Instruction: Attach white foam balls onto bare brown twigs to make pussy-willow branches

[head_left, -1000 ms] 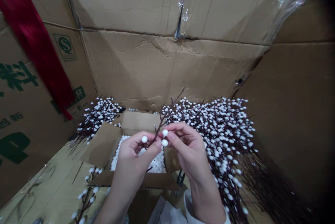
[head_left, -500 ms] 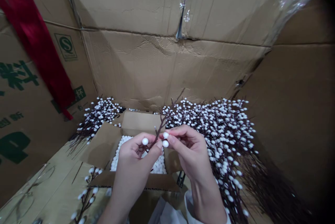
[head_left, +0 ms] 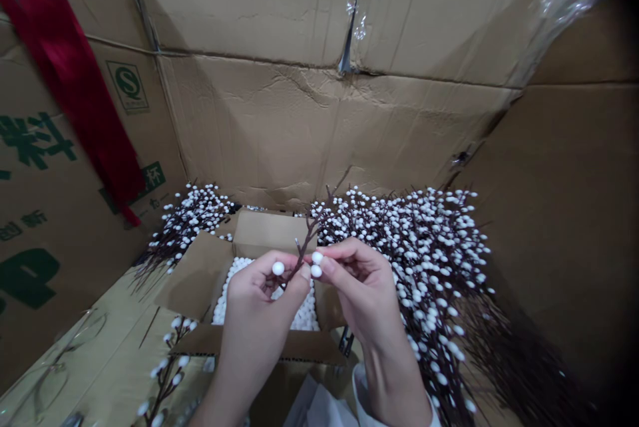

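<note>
My left hand (head_left: 264,297) pinches a brown twig (head_left: 307,235), which slants up to the right above an open cardboard box (head_left: 200,277). One white ball (head_left: 278,269) shows by the left fingers. My right hand (head_left: 362,284) has its thumb and forefinger closed on a white ball (head_left: 317,258), and a second white ball (head_left: 316,271) sits just below it, close to the left thumb. Many small white balls (head_left: 233,287) lie inside the box, beneath my hands.
A large heap of white-berried branches (head_left: 419,241) lies right of the box, a smaller bunch (head_left: 192,214) behind left. Bare twigs (head_left: 519,354) are at the far right. A berried branch (head_left: 167,374) lies front left. Cardboard walls (head_left: 259,128) stand around; a red ribbon (head_left: 80,74) hangs left.
The lower white ball beside the right fingertips has shifted up slightly, nearer the upper ball. Both hands keep nearly the same place and grip, and the whole view has shifted slightly.
</note>
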Demonstrator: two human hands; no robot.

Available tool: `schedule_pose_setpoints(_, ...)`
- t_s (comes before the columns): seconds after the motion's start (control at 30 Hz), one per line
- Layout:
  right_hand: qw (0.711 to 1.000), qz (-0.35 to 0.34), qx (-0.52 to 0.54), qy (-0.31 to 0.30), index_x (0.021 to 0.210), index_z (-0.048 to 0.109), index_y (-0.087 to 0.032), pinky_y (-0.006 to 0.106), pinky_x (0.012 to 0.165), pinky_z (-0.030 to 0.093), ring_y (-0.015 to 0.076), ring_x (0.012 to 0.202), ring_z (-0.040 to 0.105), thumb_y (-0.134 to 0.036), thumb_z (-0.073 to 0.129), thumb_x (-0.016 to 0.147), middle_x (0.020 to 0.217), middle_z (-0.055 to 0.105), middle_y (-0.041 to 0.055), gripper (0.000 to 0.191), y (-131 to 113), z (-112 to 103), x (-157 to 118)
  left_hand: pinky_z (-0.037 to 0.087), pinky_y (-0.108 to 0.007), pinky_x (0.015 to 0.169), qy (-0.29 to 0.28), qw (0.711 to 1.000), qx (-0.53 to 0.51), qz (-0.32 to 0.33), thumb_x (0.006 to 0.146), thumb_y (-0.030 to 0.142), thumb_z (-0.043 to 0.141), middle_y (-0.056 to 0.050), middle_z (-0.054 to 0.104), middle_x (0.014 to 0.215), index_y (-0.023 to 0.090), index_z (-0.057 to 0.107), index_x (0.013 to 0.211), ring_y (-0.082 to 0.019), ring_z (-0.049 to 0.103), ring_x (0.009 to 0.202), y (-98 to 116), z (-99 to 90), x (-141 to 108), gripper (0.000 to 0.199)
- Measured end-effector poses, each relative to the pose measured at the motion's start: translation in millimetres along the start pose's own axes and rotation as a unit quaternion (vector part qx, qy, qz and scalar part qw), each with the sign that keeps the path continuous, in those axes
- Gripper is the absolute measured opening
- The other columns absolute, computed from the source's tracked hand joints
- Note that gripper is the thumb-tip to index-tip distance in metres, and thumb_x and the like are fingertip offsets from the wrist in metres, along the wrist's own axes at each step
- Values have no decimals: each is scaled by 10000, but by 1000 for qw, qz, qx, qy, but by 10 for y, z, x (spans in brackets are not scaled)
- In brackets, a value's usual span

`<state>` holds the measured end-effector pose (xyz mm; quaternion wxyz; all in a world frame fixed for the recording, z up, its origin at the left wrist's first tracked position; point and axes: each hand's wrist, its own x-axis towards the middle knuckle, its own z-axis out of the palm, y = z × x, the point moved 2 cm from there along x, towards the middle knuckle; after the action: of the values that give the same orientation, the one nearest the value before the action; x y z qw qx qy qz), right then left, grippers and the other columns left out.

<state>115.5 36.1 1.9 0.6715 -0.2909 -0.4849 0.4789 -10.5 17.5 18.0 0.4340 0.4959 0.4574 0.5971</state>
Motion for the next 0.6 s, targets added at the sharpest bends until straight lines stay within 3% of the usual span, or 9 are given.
schedule_pose_setpoints(0.6, 999, -23, -26, 3, 709, 761, -240, 211, 537, 561, 121, 597, 674, -265, 803, 708, 692, 751, 11, 49, -25, -28, 1, 460, -200, 536, -14, 999, -20, 23, 695, 161, 704, 15, 654, 568, 187, 700, 596, -137, 583, 558, -10, 25, -7, 103)
